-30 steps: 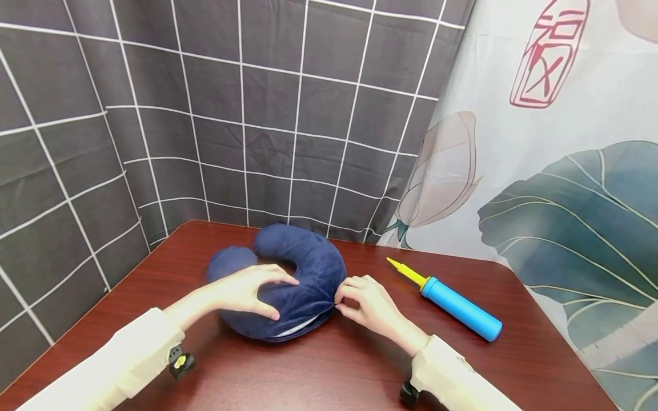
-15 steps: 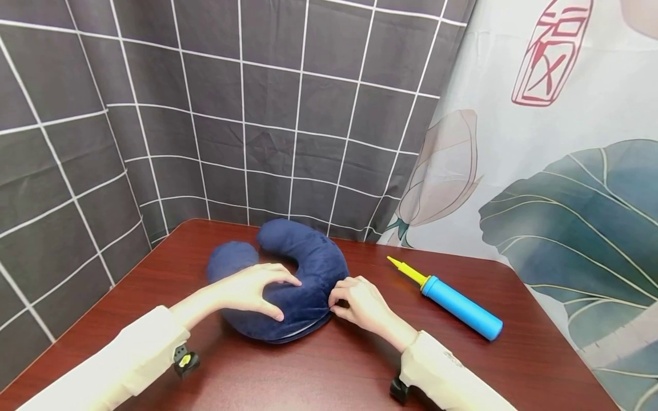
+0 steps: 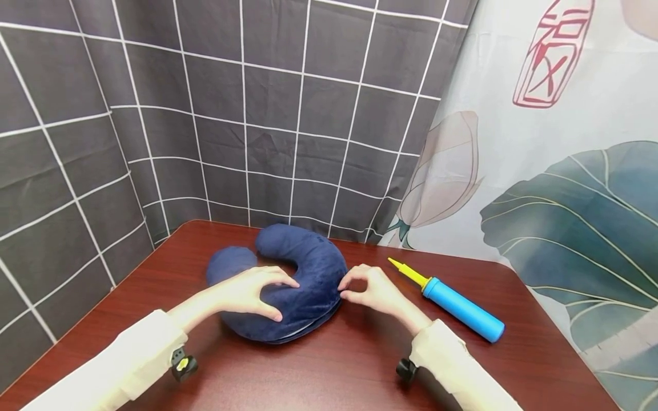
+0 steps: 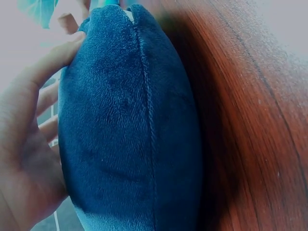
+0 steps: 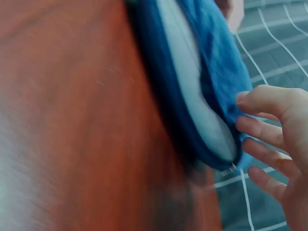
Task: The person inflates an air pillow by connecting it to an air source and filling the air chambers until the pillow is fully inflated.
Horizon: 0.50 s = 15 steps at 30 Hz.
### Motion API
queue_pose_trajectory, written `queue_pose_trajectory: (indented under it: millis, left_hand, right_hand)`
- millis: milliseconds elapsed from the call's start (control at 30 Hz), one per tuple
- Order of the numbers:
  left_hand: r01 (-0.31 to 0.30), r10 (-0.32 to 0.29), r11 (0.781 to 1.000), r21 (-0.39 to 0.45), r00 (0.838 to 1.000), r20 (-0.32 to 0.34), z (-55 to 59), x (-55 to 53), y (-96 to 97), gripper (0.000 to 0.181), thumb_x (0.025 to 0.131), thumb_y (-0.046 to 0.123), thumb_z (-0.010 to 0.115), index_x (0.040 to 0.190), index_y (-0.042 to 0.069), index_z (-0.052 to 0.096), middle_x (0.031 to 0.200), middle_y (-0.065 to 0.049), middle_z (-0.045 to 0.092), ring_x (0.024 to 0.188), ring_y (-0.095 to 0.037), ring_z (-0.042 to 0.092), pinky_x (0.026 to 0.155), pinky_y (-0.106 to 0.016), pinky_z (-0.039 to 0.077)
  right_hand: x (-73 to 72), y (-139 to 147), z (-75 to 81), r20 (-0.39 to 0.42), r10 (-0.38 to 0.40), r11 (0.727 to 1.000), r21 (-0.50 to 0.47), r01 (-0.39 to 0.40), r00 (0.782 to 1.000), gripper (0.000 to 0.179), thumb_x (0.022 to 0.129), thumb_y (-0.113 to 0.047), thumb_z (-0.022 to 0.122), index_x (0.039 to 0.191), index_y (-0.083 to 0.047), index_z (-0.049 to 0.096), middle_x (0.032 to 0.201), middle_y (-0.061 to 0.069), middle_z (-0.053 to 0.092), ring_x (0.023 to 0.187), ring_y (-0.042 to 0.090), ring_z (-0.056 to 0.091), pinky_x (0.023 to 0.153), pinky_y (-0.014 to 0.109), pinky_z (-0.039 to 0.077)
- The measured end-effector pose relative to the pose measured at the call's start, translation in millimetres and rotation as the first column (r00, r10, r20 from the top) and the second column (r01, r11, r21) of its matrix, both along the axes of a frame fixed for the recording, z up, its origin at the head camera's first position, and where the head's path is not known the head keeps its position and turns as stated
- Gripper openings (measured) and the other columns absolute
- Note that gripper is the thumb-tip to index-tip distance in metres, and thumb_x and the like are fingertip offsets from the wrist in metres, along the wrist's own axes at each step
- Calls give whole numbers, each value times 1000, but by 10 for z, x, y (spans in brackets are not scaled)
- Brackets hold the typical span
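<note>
A navy blue U-shaped neck pillow lies on the table. Its outer seam is parted, and white filling shows in the slit in the right wrist view. A small zipper pull sits at the slit's end. My left hand rests across the pillow's near part, thumb and fingers spread over the plush cover. At the pillow's right edge is my right hand, its fingers loosely bent with nothing pinched between them. In the right wrist view its fingertips are right beside the cover near the slit.
A blue hand pump with a yellow nozzle lies on the reddish-brown table, right of my right hand. Behind the table hang a dark grid-patterned curtain and a white cloth with flower prints.
My right hand first shifted left along the pillow's edge, then back right, and its fingers have left the edge. The white slit looks narrower in the head view. My left hand stays in place.
</note>
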<state>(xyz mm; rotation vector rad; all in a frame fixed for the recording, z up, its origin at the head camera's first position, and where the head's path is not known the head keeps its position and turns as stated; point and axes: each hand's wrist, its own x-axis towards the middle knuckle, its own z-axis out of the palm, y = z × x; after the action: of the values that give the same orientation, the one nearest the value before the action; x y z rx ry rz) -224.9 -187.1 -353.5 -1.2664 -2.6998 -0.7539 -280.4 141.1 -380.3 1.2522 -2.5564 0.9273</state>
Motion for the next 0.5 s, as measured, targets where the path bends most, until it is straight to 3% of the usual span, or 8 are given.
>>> queue_pose_trajectory:
  millis: [167, 300, 500]
  left_hand:
    - [3, -3, 1000, 11, 1000, -18, 0, 4, 0, 57, 77, 43, 81, 127, 23, 65, 122, 3, 66, 114, -15, 61, 97, -35, 49]
    - [-1, 2, 1000, 22, 999, -38, -5, 10, 9, 57, 77, 42, 81, 127, 22, 65, 121, 2, 66, 112, -15, 61, 96, -35, 50]
    - [-26, 29, 998, 51, 998, -62, -14, 28, 54, 55, 77, 39, 82, 126, 19, 66, 119, 0, 68, 111, -17, 63, 94, -35, 51]
  right_hand:
    - [-164, 89, 53, 11, -124, 991, -45, 125, 992, 12, 83, -19, 79, 92, -25, 73, 93, -11, 72, 95, 11, 63, 90, 36, 52]
    - [-290, 111, 45, 12, -159, 985, -59, 160, 987, 13, 84, -17, 78, 96, -21, 72, 95, -5, 73, 94, 16, 66, 91, 41, 52]
    - [-449, 116, -43, 90, -229, 969, -76, 236, 969, 18, 88, -15, 73, 106, -13, 72, 101, 1, 75, 98, 21, 67, 96, 47, 50]
